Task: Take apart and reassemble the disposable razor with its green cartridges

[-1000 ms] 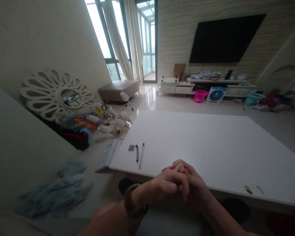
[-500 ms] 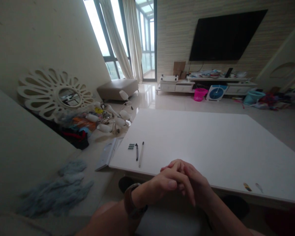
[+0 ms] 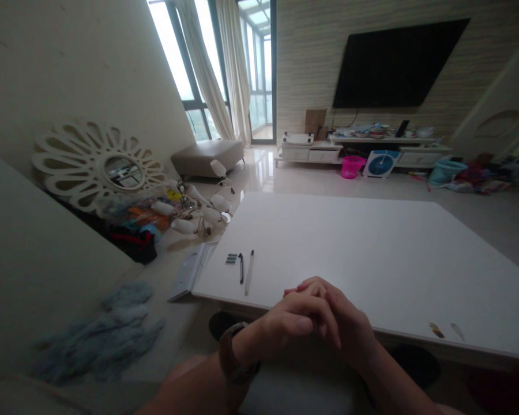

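Observation:
My left hand lies over my right hand at the near edge of a white table. The fingers of both are closed around each other, and nothing shows between them. A dark watch band sits on my left wrist. To the left on the table lie a white pen, a black pen and a small green object, all apart from my hands. Two small scraps lie near the table's right front edge.
A pale sofa with a blue-grey cloth is at my left. Beyond it stand a flower-shaped mirror, a chandelier and clutter on the floor. A wall television, a low cabinet, a pink bucket and a bench are further back.
My hands stay clasped at the table edge. The left hand's fingers have shifted slightly over the right hand. The view has barely moved.

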Motion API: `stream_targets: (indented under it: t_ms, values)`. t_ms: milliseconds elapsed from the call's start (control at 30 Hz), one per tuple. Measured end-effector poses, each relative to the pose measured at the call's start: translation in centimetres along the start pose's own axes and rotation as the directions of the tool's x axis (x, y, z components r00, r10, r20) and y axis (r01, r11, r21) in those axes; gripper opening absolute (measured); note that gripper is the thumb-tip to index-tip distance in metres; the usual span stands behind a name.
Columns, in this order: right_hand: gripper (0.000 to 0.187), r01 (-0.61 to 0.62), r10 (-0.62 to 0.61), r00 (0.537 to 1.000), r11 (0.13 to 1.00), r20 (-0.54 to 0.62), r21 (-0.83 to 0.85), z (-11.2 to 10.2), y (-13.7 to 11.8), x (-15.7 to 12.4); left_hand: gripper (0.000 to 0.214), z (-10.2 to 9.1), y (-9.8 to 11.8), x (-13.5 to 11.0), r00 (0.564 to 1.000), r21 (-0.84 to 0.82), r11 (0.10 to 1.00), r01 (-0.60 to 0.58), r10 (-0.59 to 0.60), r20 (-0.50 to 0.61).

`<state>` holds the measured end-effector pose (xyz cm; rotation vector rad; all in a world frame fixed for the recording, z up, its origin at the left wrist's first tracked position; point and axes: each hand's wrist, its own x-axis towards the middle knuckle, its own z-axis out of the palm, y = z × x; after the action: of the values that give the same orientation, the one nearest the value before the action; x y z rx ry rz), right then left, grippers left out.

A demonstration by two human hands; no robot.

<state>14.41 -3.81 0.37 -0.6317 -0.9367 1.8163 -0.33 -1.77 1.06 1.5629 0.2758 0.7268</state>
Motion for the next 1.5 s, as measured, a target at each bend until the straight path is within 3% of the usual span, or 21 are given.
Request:
stream_targets:
  t_ms: [133,200,267,333,400,433,533,700,900,1033,1167,1233,1300,1433,1500]
  values:
    - [0.037,0.087,-0.091,0.992,0.995,-0.083,-0.049,-0.9,-0.2,0.4,0.031,-0.6,0.2,0.0,0.989,-0.253,0.966,-0.050,0.012,-0.148]
    - [0.032,0.145,-0.156,0.976,0.986,-0.149,-0.084,-1.9,-0.2,0.9,0.026,-2.6,0.1,-0.1,0.972,-0.181,0.982,-0.052,0.008,-0.236]
    - [0.027,0.180,-0.206,0.951,0.975,-0.229,-0.128,-3.1,-0.2,1.4,0.022,-5.9,-0.9,-0.7,0.913,0.054,0.998,0.012,0.011,-0.407]
    - [0.025,0.185,-0.233,0.924,0.967,-0.303,-0.177,-4.1,-0.1,1.9,0.021,-10.0,-2.8,-1.7,0.753,0.314,0.918,0.241,0.028,-0.658]
    - [0.024,0.166,-0.231,0.914,0.963,-0.334,-0.211,-4.7,0.3,2.4,0.023,-14.1,-5.5,-3.2,0.558,0.357,0.736,0.574,-0.033,-0.829]
    - [0.024,0.152,-0.224,0.915,0.962,-0.335,-0.229,-4.8,0.5,2.5,0.026,-15.8,-7.0,-4.1,0.500,0.324,0.686,0.651,-0.066,-0.864]
    - [0.025,0.108,-0.205,0.932,0.945,-0.300,-0.309,-4.8,1.4,3.0,0.033,-19.1,-11.0,-6.4,0.394,0.256,0.578,0.775,-0.126,-0.911]
    - [0.029,0.070,-0.178,0.953,0.917,-0.246,-0.392,-4.4,2.3,3.3,0.034,-20.3,-14.4,-8.3,0.333,0.224,0.478,0.849,-0.156,-0.930]
    - [0.034,0.070,-0.181,0.958,0.900,-0.222,-0.430,-4.6,1.6,2.9,0.020,-20.2,-15.1,-9.2,0.256,0.192,0.448,0.873,-0.085,-0.963]
    - [0.035,0.083,-0.207,0.950,0.890,-0.235,-0.448,-4.9,0.8,2.6,0.026,-19.6,-14.3,-8.6,0.209,0.170,0.529,0.832,-0.014,-0.978]
    - [0.036,0.090,-0.232,0.936,0.884,-0.265,-0.458,-5.2,0.5,2.7,0.034,-19.1,-12.5,-6.1,0.162,0.114,0.689,0.716,-0.005,-0.987]
    - [0.036,0.087,-0.239,0.932,0.878,-0.272,-0.472,-5.4,0.5,2.9,0.035,-18.6,-11.6,-4.4,0.169,0.060,0.779,0.624,-0.060,-0.984]
    - [0.034,0.080,-0.240,0.931,0.871,-0.277,-0.485,-5.5,0.6,3.2,0.033,-17.4,-10.6,-2.5,0.233,-0.009,0.855,0.518,-0.151,-0.961]
    - [0.031,0.067,-0.275,0.917,0.820,-0.289,-0.569,-5.6,1.3,3.9,0.035,-13.1,-8.4,0.1,0.436,-0.145,0.929,0.341,-0.293,-0.851]
    - [0.027,0.071,-0.329,0.900,0.757,-0.285,-0.650,-5.6,1.7,4.2,0.038,-10.5,-7.3,0.6,0.605,-0.435,0.891,0.128,-0.418,-0.678]
